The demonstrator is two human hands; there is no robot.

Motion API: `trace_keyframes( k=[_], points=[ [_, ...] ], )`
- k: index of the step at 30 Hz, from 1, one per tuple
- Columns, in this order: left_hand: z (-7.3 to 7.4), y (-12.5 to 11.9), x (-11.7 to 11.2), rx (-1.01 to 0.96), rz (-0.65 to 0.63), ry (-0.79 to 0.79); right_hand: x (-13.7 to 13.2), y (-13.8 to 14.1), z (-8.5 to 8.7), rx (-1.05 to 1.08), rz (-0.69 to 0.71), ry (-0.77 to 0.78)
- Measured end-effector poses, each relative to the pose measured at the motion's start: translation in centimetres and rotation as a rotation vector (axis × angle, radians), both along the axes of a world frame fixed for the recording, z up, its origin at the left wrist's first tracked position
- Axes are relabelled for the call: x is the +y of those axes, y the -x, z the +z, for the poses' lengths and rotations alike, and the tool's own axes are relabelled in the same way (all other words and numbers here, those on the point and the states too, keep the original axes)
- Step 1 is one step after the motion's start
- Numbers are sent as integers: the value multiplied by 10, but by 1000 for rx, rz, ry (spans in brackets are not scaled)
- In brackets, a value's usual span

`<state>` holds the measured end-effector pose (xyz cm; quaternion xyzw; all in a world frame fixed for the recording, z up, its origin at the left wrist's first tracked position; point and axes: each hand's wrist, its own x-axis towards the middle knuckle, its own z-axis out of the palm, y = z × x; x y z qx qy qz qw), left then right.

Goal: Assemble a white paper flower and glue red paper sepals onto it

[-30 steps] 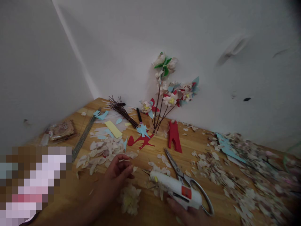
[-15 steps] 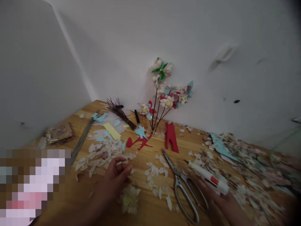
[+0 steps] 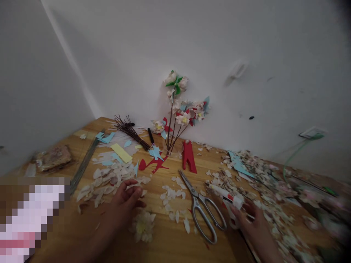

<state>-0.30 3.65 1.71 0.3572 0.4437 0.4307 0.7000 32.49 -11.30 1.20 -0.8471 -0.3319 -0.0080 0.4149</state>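
My left hand (image 3: 127,199) hovers over the wooden table with loosely curled fingers apart and nothing visible in them. Just below it lies a pale petal flower (image 3: 144,226) with a yellowish centre. At the right, a white glue gun (image 3: 226,195) with a red mark points its nozzle away to the left; its handle shows. Close against its rear is my right hand (image 3: 253,221), fingers bent and apart, not wrapped round the handle; whether a fingertip touches the gun is unclear. Silver scissors (image 3: 195,199) lie slightly open between the hands.
Loose petals (image 3: 112,179) lie in heaps, with a larger scatter (image 3: 271,204) at right. A vase of made flowers (image 3: 182,117) stands by the wall. Nearby are a twig bundle (image 3: 131,133), wires (image 3: 87,160), red paper (image 3: 188,157) and a yellow strip (image 3: 121,153).
The view has swung right, so the scene sits further left. The glue gun's handle, hidden before behind my right hand, now shows beside it. My left hand stays by the flower.
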Motion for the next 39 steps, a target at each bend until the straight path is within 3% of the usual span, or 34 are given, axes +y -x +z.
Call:
trace_keyframes(
  k=[2,4,6,8,10,13,16,24,31,34,39],
  points=[
    [2,1,0,4,0,-1,-7,19,18,-199,-187,29],
    [3,1,-1,1,-3,14,-6,47,28,-262,-161,-81],
    [4,1,-2,-13,-17,30,5,80,27,-101,88,-178],
    [4,1,-3,-45,-21,28,23,112,16,93,447,-74],
    [4,1,-3,-76,-3,5,42,137,2,217,713,43],
    [4,1,-1,-129,4,-16,64,160,-15,254,978,67],
    [3,3,1,-180,4,-4,78,171,-23,329,1105,104],
    [2,5,7,-198,34,-10,85,187,-31,457,1076,73],
    [-3,5,17,-234,106,-48,77,169,-26,798,842,-235],
    [-2,5,16,-232,109,-48,79,165,-27,901,817,-371],
    [-2,5,12,-162,67,-39,84,165,-27,956,802,-364]
  ],
)
